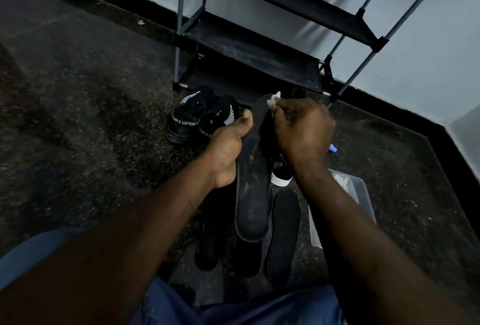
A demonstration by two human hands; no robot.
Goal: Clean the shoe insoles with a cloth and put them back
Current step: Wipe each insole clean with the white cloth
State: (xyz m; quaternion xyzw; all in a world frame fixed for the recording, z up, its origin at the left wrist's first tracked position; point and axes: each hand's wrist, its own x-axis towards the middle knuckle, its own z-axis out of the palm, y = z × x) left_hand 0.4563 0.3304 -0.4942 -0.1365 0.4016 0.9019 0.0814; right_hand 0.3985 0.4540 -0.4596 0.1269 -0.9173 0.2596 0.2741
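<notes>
While the left hand point(226, 148) holds a long black foam insole point(253, 189) off the floor, fingers curled round its left edge and thumb on top, the right hand point(304, 132) has its fingers clamped on a small white cloth point(275, 98) at the insole's far end. A second black insole point(284, 236) lies on the dark speckled floor point(78, 116), near right. Black striped sneakers point(192, 116) sit far left, by a black shoe rack point(254, 59). A clear plastic tub point(363, 194) is at right.
</notes>
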